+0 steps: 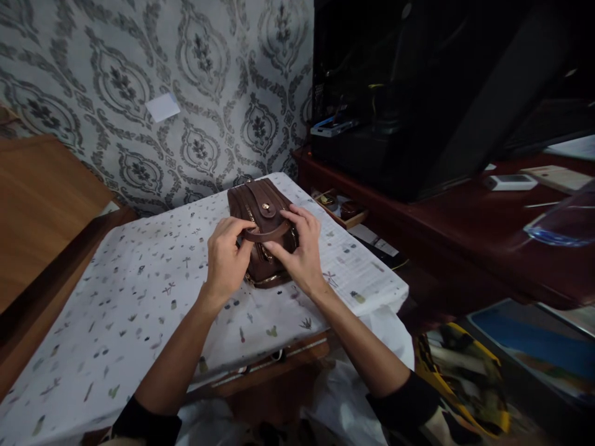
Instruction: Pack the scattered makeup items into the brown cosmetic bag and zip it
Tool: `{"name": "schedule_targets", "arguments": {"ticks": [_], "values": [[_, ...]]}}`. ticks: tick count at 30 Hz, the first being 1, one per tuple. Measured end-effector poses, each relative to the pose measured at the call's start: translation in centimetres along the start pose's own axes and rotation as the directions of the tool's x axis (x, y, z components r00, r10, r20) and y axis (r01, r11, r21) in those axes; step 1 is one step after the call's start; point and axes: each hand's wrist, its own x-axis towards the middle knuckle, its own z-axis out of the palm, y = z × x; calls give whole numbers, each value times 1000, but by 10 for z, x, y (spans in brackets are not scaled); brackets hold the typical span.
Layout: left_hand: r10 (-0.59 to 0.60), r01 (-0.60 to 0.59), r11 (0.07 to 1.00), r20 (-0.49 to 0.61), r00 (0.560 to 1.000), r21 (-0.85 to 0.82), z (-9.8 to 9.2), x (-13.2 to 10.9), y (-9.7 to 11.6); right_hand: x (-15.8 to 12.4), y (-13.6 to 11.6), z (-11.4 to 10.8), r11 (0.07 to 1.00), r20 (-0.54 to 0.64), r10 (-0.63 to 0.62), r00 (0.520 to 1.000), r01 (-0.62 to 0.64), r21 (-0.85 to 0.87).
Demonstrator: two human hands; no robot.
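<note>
A brown leather handbag [274,263] with gold zips lies on the patterned cloth. A flap with a round gold clasp [265,207] runs down its upper part. Across the front arches the bag's short strap handle [267,235]. My left hand [227,254] is closed, pinching the left end of this handle between thumb and fingers. My right hand [302,248] curves about the handle's right end, thumb below it and fingers above, against the bag. The fingers partly hide both handle ends.
White cloth printed with small plants [153,297] covers the table. A patterned wall stands behind, and a wooden panel [46,204] at left. On the right, a dark red desk [446,241] bears a large black screen [395,93]; an open drawer [356,218] juts out beneath. A yellow-edged bag [465,378] sits below.
</note>
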Motion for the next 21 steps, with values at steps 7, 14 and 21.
{"name": "schedule_targets", "arguments": {"ticks": [7,14,21], "values": [[-82,89,990,69,994,-109,-3,-2,2,-3,2,7,995,56,-24,998,29,-96],[-34,33,994,-9,999,-101,7,-23,-11,-6,2,6,988,73,-40,997,50,-146],[26,-21,995,44,999,-102,7,-28,-26,-9,0,10,981,57,-56,997,66,-184]]}}
